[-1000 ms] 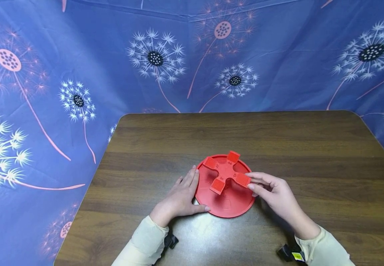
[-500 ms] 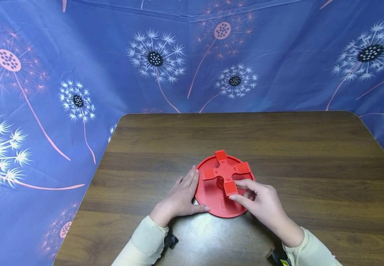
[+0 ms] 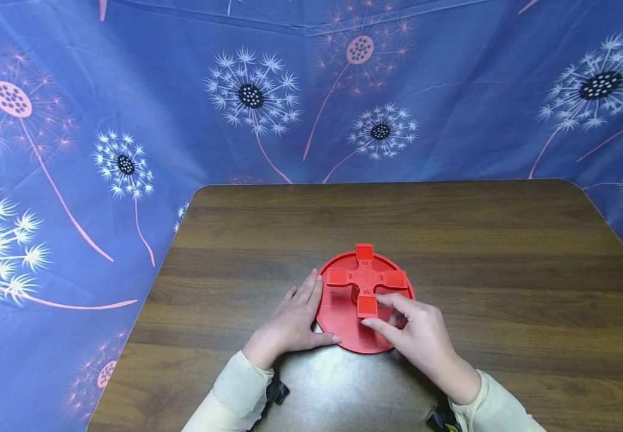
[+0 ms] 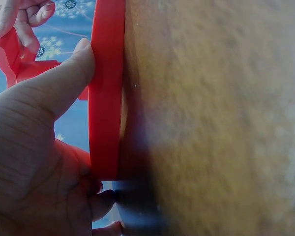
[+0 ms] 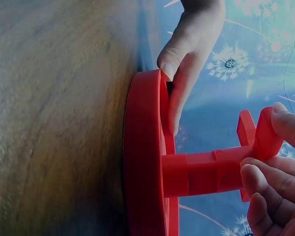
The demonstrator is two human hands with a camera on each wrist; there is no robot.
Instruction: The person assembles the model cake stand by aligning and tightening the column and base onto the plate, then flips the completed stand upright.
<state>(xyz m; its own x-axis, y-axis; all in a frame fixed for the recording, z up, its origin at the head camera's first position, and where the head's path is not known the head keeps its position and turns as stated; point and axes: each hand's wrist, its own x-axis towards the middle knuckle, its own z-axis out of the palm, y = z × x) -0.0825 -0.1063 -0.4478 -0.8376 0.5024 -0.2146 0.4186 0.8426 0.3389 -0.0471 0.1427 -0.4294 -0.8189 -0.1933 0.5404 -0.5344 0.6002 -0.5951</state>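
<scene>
A red round base (image 3: 340, 309) with a raised rim lies flat on the table. From its middle rises a red post (image 5: 199, 172), topped by a red four-armed piece (image 3: 366, 277) with small numbers on its arms. My right hand (image 3: 421, 339) pinches the nearest arm, marked 45, between thumb and index finger; its other fingers are loosely bent below. My left hand (image 3: 289, 321) rests against the base's left side, fingers straight along the rim and thumb on the near edge. In the left wrist view the thumb (image 4: 71, 73) lies over the red rim.
The wood-patterned table (image 3: 505, 258) extends around the base on every side. Behind and to the sides hangs a blue cloth (image 3: 451, 90) printed with dandelions. A black wrist device (image 3: 277, 392) shows at the left sleeve.
My right hand has swung the four-armed piece clockwise, bringing the gripped arm from the right round to the near side. The left hand and the base have stayed put.
</scene>
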